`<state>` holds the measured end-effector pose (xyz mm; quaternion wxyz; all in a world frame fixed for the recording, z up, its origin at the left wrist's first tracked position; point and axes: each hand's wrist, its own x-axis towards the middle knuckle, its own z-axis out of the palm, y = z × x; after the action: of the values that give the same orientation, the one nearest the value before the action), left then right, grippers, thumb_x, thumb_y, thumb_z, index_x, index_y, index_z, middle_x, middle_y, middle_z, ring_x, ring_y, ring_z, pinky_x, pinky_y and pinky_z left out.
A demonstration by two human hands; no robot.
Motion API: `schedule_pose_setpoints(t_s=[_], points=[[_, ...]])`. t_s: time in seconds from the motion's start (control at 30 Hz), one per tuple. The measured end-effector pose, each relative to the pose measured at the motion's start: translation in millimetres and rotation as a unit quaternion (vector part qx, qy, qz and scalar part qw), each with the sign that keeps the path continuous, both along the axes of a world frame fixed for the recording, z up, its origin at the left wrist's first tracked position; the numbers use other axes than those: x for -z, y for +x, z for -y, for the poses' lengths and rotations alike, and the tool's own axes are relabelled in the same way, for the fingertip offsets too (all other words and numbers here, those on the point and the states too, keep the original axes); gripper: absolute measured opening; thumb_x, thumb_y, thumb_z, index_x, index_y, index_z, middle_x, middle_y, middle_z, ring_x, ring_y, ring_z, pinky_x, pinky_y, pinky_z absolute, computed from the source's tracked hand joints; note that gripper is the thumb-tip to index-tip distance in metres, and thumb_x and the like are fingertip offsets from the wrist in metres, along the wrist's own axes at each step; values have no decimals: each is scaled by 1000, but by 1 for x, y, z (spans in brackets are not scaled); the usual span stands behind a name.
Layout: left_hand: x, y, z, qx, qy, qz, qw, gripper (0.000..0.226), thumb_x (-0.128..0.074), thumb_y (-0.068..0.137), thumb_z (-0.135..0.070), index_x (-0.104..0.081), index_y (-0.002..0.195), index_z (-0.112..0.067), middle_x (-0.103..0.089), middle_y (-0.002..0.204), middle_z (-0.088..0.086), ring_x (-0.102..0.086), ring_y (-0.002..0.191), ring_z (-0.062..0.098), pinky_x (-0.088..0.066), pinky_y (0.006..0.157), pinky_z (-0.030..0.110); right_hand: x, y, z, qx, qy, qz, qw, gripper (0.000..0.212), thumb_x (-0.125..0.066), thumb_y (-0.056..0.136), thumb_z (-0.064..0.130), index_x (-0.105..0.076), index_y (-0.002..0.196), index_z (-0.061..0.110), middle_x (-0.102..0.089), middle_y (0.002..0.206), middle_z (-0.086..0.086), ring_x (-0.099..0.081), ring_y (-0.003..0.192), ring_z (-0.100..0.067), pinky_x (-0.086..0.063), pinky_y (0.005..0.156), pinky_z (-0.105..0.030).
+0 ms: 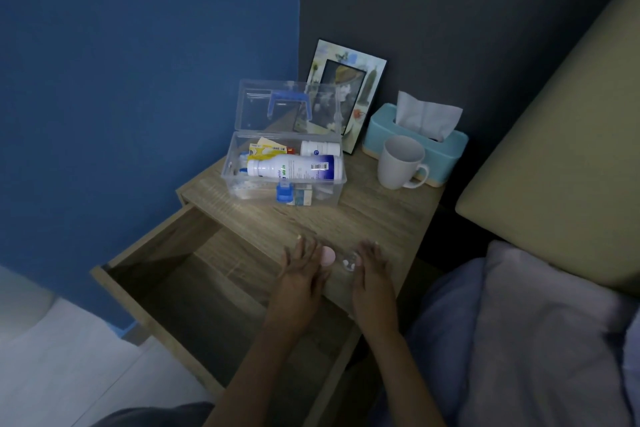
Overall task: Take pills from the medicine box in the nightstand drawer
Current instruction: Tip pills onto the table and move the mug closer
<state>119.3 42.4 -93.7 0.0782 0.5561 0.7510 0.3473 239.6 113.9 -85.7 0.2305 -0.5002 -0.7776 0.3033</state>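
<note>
The clear medicine box (232,163) stands open on the nightstand top (374,215), its lid with a blue handle raised. Inside lie a large white bottle (294,167), a smaller white bottle (319,148) and some packets. Near the top's front edge, my left hand (300,274) has a round pink cap (328,256) between thumb and forefinger. My right hand (373,276) is close beside it, its thumb against a small clear container (349,262) with a few white pills in it. The nightstand drawer (194,288) is pulled out below, and nothing shows inside it.
A white mug (400,163) and a blue tissue box (415,140) stand at the right rear of the top, with a picture frame (349,94) against the wall. A bed with a pillow (540,329) and a beige headboard is on the right, a blue wall on the left.
</note>
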Motion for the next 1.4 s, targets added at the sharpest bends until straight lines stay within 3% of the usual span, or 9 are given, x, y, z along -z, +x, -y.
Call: schedule_pose_setpoints(t_s=[0.4,0.57,0.7,0.8,0.87,1.0,1.13,1.33,1.4], points=[[-7,3,6,3,11,8,1000,49,-55,94,-19,-44,140,-6,-38,150,11,-18,145,26,-11,119,43,1,0,-1,-10,3,-2,1000,42,-32,103,21,-42,143,13,-35,155,-5,-20,147,-13,-3,120,-27],[-12,-13,5,-19,-20,-75,997,54,-35,96,-35,-40,142,-8,-25,153,6,-11,144,31,-14,115,50,-17,-4,-13,60,-31,-118,991,43,-42,99,31,-46,140,17,-46,148,-5,-39,138,-19,-31,116,-42],[-10,-25,6,4,-94,-137,986,70,-8,97,-47,-42,141,-6,-31,152,12,-21,142,35,-19,116,44,-58,-13,-67,139,13,-248,959,38,-38,102,18,-52,131,-1,-58,132,-17,-54,122,-26,-39,109,-39],[-10,-25,7,12,-117,-152,981,75,1,95,-46,-44,140,-6,-34,152,13,-27,141,35,-21,114,47,-82,-23,-112,215,39,-255,942,38,-35,103,12,-48,131,-9,-56,129,-26,-54,117,-31,-37,100,-28],[-10,-25,7,12,-113,-154,982,78,4,94,-48,-41,142,-6,-31,153,12,-24,143,34,-15,118,43,-84,-28,-138,248,13,-251,936,40,-33,103,13,-44,133,-10,-53,132,-28,-53,120,-34,-38,97,-31],[-13,-23,9,6,-99,-141,985,74,-1,96,-46,-43,140,-5,-33,152,12,-24,142,35,3,115,27,-75,-32,-170,283,-23,-264,922,37,-32,103,20,-52,117,-8,-60,120,-27,-58,110,-35,-42,83,-29],[-15,-21,10,10,-103,-144,984,74,-1,98,-44,-51,134,-2,-43,146,15,-36,136,39,-1,113,28,-63,-30,-181,280,-46,-249,926,50,-32,103,32,-58,108,-10,-62,118,-29,-59,109,-35,-41,80,-29],[-15,-22,12,5,-126,-137,983,73,-1,98,-43,-50,135,-3,-42,147,14,-35,137,35,-3,114,30,-48,-28,-185,254,-38,-298,919,43,-40,102,27,-60,97,-10,-64,106,-26,-59,97,-27,-32,65,-18],[-15,-23,12,4,-137,-132,982,70,-4,98,-44,-49,136,-5,-40,148,12,-34,139,33,-9,117,33,-45,-27,-180,253,-35,-308,916,38,-41,102,26,-60,90,-5,-63,98,-23,-54,90,-21,-33,68,-18]])
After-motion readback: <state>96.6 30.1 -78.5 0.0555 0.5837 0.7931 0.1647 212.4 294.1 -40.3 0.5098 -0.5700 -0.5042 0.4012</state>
